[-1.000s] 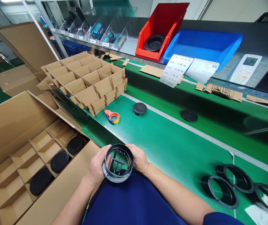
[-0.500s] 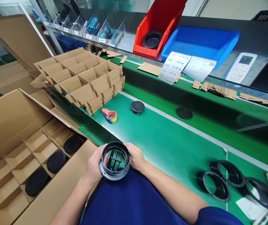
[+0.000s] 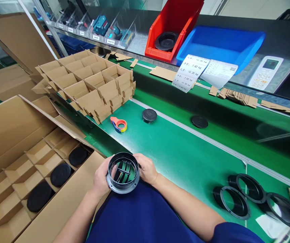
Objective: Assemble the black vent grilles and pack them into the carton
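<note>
Green bench [image 3: 185,162] runs left to right. Far side: dark shelf [image 3: 266,44] with red bin [image 3: 175,20], black disc [image 3: 166,41] inside, and blue bin [image 3: 221,44], both empty of anything else visible. Paper labels [image 3: 191,72] hang off the shelf edge by the blue bin. White controller [image 3: 265,72] lies further right.

Near left: open cardboard box [image 3: 13,141] with dividers, three black discs [image 3: 60,174] in separate cells along the near row. Loose divider stack [image 3: 89,87] sits on the bench's left end, beyond the box.

On the bench: two black caps [image 3: 149,115], well apart, the second on the far strip. Tape dispenser [image 3: 118,125] just beside the divider stack. Three black rings [image 3: 251,188] lie flat at near right, overlapping or just touching.

Both hands hold one black ring with grille [image 3: 123,172], tilted up, over the bench's near edge, close to the blue top [image 3: 140,216], just right of the box. Left hand [image 3: 100,179] wraps the left rim; right hand [image 3: 146,169] grips the right rim, fingers on the outside.
</note>
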A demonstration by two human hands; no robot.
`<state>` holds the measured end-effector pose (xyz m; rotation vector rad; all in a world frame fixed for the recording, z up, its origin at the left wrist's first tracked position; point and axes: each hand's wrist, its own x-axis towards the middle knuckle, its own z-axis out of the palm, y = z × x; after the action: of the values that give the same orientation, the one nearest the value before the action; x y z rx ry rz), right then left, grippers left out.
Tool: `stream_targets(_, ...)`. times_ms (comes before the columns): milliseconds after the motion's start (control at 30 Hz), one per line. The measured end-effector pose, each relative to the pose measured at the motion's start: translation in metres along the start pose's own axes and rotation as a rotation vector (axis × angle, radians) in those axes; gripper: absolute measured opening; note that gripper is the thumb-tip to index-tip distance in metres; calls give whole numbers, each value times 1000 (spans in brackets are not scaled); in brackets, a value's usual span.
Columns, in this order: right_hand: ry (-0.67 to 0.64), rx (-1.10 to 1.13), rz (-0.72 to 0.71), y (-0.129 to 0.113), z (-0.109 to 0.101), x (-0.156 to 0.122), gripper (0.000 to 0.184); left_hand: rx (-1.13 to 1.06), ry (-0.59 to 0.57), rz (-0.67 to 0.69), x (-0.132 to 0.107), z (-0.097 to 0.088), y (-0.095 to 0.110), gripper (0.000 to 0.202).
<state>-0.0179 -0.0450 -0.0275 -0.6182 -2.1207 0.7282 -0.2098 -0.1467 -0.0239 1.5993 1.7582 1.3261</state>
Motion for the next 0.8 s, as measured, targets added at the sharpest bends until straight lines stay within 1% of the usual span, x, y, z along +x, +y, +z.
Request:
stream_targets(100, 0, 9, 0, 0, 0, 2, 16, -16, 2, 3, 1, 0, -2, 36)
stream_targets(167, -13, 39, 37, 0, 1, 3, 13, -15, 18, -11, 1, -1, -2, 43)
stream_targets(200, -29, 62, 73, 0, 1, 3, 11, -20, 17, -25, 1, -1, -2, 50)
stream_targets(267, -100, 108, 194, 0, 1, 3, 7, -66, -15, -60, 2, -4, -2, 70)
stream_targets(333, -237, 176, 363, -1, 1, 3, 11, -179, -90, -127, 3, -7, -2, 83)
stream_targets(367, -321, 249, 454, -1, 0, 3, 15, -250, -118, -185, 3, -8, -2, 85)
stream_targets(433, -469, 486, 621, -4, 0, 4, 22, -384, -136, -324, 3, -10, -3, 83)
stream_targets(500, -550, 740, 743, -7, 0, 6, 31, -507, -124, -439, 3, -11, -2, 81)
stream_targets(533, -570, 827, 788, -9, -1, 7, 34, -568, -118, -469, 2, -11, -1, 81)
stream_targets(600, -600, 903, 860, -12, -1, 10, 37, -677, -127, -496, 2, -11, 2, 81)
stream_targets(667, -623, 922, 917, -14, -1, 12, 37, -742, -143, -513, 1, -12, 7, 79)
stream_targets(800, -629, 926, 979, -17, 1, 14, 37, -767, -170, -506, 3, -14, 17, 70)
